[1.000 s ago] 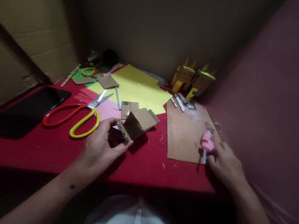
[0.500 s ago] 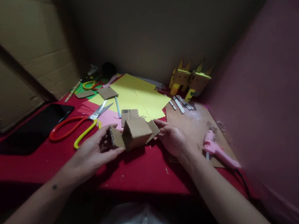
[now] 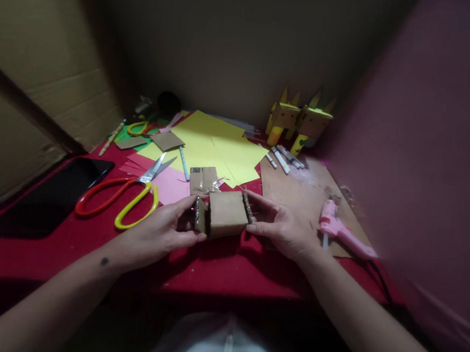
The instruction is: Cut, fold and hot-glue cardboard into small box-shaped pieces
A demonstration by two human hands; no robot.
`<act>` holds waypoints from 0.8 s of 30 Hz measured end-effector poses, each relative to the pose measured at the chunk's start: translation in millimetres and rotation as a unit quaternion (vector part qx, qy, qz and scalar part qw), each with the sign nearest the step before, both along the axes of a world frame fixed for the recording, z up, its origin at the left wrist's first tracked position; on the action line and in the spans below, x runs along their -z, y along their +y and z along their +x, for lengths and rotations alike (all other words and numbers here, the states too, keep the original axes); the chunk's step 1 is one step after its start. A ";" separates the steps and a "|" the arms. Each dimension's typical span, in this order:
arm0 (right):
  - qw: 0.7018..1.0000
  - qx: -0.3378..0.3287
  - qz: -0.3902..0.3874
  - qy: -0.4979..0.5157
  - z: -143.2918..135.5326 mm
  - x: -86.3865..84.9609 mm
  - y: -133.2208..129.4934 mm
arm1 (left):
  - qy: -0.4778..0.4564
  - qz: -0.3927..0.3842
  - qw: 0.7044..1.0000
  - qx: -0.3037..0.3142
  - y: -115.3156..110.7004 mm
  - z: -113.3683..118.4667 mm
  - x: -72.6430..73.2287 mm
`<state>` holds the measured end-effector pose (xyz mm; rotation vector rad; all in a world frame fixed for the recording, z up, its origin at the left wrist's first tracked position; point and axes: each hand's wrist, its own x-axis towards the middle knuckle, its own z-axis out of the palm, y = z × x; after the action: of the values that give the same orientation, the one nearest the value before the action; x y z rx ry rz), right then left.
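Note:
A small brown cardboard box (image 3: 228,214) is held between my two hands, over the front part of the red-covered table. My left hand (image 3: 162,227) is closed on a small cardboard piece (image 3: 200,215) that stands upright at the box's left end, with a dark gap between them. At the other end, my right hand (image 3: 277,224) pinches a second cardboard piece (image 3: 248,208), seen edge-on close against the box. Whether these pieces are joined to the box I cannot tell. Just behind lies a flat cardboard scrap (image 3: 203,179) with printing on it.
Open scissors (image 3: 139,191) and a black phone (image 3: 52,198) lie left. Yellow paper sheets (image 3: 209,142) spread behind. At right, a pink glue gun (image 3: 342,229) and several markers (image 3: 282,159) rest on a cardboard sheet (image 3: 297,202). Two cardboard figures (image 3: 285,118) stand behind.
The box has turned more square to me. The right cardboard piece swung from a slant to upright against its end, and the left piece came closer. Both hands moved slightly rightward.

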<state>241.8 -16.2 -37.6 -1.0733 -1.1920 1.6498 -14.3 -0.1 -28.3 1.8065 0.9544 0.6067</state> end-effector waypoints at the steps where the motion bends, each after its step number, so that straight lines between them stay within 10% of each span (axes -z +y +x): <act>1: 1.000 -0.003 0.011 -0.015 -0.8 -0.4 0.1 | 0.010 0.003 1.000 0.004 1.1 0.8 -1.2; 24: 0.970 -0.057 0.179 -0.155 -3.1 6.7 6.3 | 0.108 0.081 0.986 0.096 21.7 10.1 -23.0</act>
<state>238.8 -9.8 -44.3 -1.0673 -1.7095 1.3069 -4.2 21.6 -5.2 2.1137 0.8798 0.3816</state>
